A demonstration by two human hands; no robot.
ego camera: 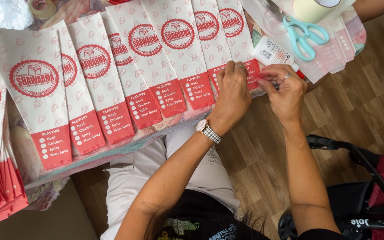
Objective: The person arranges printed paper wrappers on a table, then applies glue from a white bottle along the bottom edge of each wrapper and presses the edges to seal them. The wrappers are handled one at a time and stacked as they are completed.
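Upper centre-right of frame: left hand [232,91] lies flat, fingers closed together, pressing the red lower end of the rightmost paper sleeve [238,40] in a fanned row on the tabletop [125,144]. Right hand [285,91] pinches that sleeve's red edge at its fingertips. Glue bottle [272,53] and teal scissors [305,35] lie just above.

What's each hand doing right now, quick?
Left hand: pressing flat on the last paper bag.
Right hand: fingers pinching that bag's red end.
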